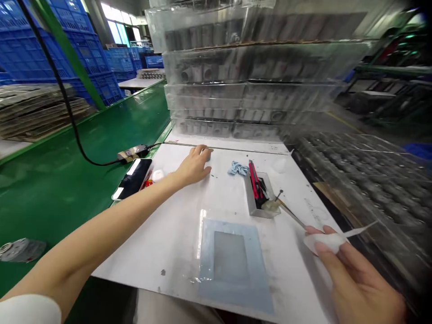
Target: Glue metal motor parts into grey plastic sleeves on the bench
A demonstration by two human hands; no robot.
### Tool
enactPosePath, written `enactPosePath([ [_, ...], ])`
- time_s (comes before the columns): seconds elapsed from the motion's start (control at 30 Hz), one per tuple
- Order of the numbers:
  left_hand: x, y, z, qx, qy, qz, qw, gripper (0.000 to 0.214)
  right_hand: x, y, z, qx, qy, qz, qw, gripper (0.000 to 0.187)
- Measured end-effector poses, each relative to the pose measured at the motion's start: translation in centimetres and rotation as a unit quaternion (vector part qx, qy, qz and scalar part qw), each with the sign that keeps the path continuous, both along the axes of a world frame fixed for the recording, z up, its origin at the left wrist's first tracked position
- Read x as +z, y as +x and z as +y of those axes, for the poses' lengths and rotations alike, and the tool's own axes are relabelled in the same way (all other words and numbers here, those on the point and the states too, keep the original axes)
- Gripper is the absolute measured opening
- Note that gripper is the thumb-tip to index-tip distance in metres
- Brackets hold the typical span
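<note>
My left hand point(195, 164) reaches far across the white work board point(175, 234), its fingers curled over a small grey part point(208, 154) near the board's far edge. My right hand point(351, 279) is at the lower right, pinching a thin metal tool point(290, 213) together with a white cloth or paper wad point(326, 242). The tool's tip points into a small grey tray point(251, 204) that holds a red-handled cutter point(254, 180). A blue-framed pad point(232, 263) lies flat on the board in front of me.
Clear plastic trays of grey parts point(249, 72) are stacked behind the board, and another tray of parts point(364, 175) lies at the right. A phone point(133, 178), a blue rag point(238, 168), a black cable point(72, 121) and blue crates point(40, 45) are on or beyond the green belt point(84, 171) at left.
</note>
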State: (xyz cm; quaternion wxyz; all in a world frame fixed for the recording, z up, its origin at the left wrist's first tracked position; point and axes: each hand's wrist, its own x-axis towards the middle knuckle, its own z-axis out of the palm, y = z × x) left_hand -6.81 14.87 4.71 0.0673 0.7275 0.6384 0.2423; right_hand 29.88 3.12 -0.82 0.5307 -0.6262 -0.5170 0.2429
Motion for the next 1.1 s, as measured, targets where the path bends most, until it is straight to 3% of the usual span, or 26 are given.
enactPosePath([
  [0.1,-0.4,0.3,4.4,0.030,-0.003,-0.058,0.998,0.048,0.5,-0.6,-0.1,-0.033,-0.038,0.032,0.998,0.057],
  [0.17,-0.1,0.2,4.6,0.038,-0.015,-0.104,0.994,0.044,0.7,-0.7,-0.3,-0.034,-0.032,0.049,0.998,0.056],
  [0.23,0.4,0.2,2.6,0.034,-0.032,-0.157,0.986,0.045,0.6,-0.7,-0.4,-0.041,-0.018,0.059,0.997,0.053],
  [0.33,0.6,0.9,-3.8,0.003,-0.086,-0.256,0.963,0.056,0.3,-0.7,-0.7,-0.059,0.014,0.074,0.995,0.053],
  [0.47,-0.4,2.5,-13.2,-0.043,-0.199,-0.376,0.904,0.042,0.3,-1.1,-1.8,-0.046,0.071,0.076,0.994,0.051],
  [0.57,-1.8,3.8,-17.6,-0.061,-0.258,-0.440,0.858,0.033,0.5,-1.8,-3.6,-0.037,0.089,0.053,0.994,0.048],
  [0.73,-3.7,5.1,-19.6,-0.034,-0.284,-0.522,0.804,0.034,-0.5,-3.0,-7.0,0.037,0.090,0.024,0.995,0.039],
  [0.9,-3.7,5.3,-19.6,-0.050,-0.283,-0.553,0.782,0.029,-2.1,-4.4,-8.2,0.005,0.137,0.077,0.988,0.014],
  [1.03,-3.2,5.2,-20.1,-0.072,-0.319,-0.554,0.765,0.024,-1.8,-5.9,-7.9,0.016,0.213,0.110,0.971,0.023],
  [1.1,-2.9,5.1,-20.3,-0.057,-0.338,-0.531,0.775,0.029,-1.3,-6.5,-7.8,0.029,0.239,0.128,0.962,0.032],
])
